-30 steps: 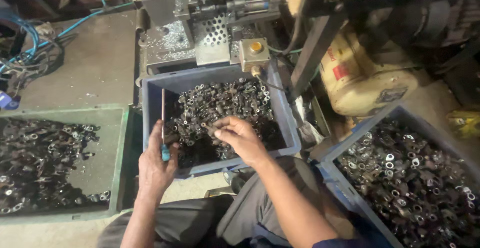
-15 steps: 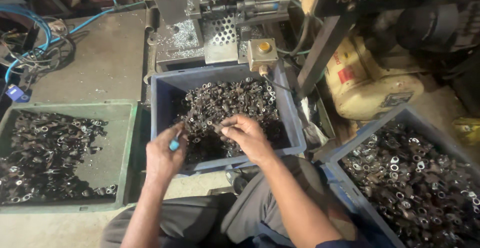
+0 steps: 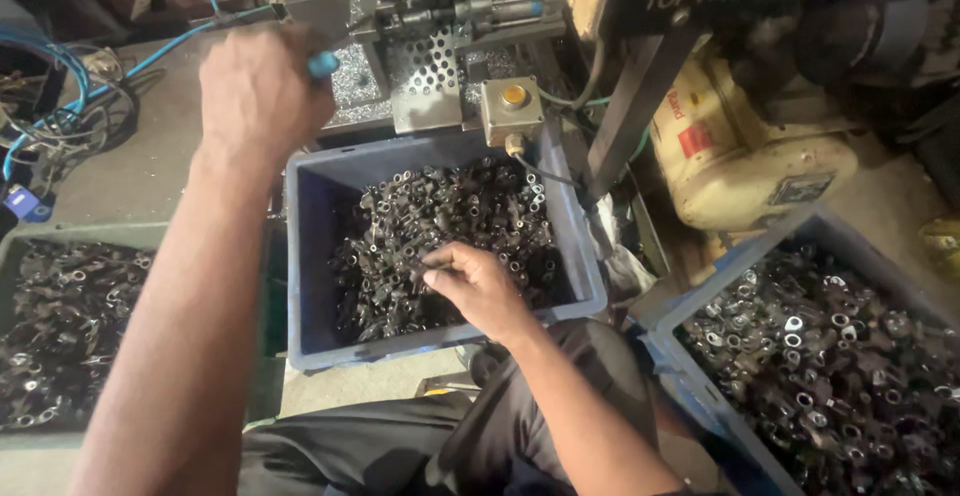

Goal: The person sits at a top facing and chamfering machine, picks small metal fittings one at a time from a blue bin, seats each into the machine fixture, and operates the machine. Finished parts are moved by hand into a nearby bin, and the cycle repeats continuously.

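Workshop floor | left hand [image 3: 262, 91] fisted on blue-handled tool [image 3: 322, 63]; right hand [image 3: 478, 286] pinching metal parts [image 3: 440, 226] in blue crate [image 3: 310, 256]

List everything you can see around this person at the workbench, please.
blue crate: one, centre, holds dark metal parts
green tray: one, left, more dark parts
second blue crate: one, right, ring-shaped parts
button box: one, grey with a yellow button, behind centre crate
perforated machine plate: one, silver, top centre
motor: one, cream, upper right
hoses: several, blue, upper left
left hand: raised, gripping a blue-handled tool
right hand: in centre crate, on the parts
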Motion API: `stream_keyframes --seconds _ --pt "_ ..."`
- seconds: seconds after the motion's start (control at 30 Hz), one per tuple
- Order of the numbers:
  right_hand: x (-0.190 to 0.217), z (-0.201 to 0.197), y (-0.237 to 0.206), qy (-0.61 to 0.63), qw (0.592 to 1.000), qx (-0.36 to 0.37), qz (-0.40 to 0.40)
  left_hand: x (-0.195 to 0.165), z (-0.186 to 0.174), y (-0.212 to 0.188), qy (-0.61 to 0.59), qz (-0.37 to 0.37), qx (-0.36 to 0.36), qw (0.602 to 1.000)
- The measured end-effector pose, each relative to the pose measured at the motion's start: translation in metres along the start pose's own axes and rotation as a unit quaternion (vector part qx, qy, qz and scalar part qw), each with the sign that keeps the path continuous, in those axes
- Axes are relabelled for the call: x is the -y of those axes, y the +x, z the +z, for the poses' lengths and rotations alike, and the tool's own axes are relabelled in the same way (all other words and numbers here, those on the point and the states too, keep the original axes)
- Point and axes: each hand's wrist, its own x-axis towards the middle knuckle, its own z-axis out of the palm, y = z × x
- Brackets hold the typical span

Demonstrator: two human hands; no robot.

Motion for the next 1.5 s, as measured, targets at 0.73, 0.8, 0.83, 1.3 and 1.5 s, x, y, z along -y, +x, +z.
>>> stream_keyframes --seconds 0.73,0.8,0.83,1.3,1.5 --pt "-0.005 0.002 -0.003 0.041 0.999 0.015 0.006 -0.036 0.023 0.055 0.137 0.033 0.09 0.986" --pt "-0.004 0.002 -0.003 0.046 0.999 0.018 0.014 -0.034 0.026 0.055 0.136 0.028 0.095 0.986" --pt "-0.003 0.002 -0.003 0.054 0.998 0.019 0.011 -0.032 0.028 0.055 0.139 0.026 0.098 0.985" --pt "-0.004 -0.004 0.002 0.067 0.997 0.018 -0.037 0.015 0.054 -0.118 -0.362 -0.202 0.085 0.906" --pt "0.001 -0.009 0.005 0.103 0.995 -0.011 0.014 0.005 0.076 -0.179 -0.286 -0.198 0.037 0.937"
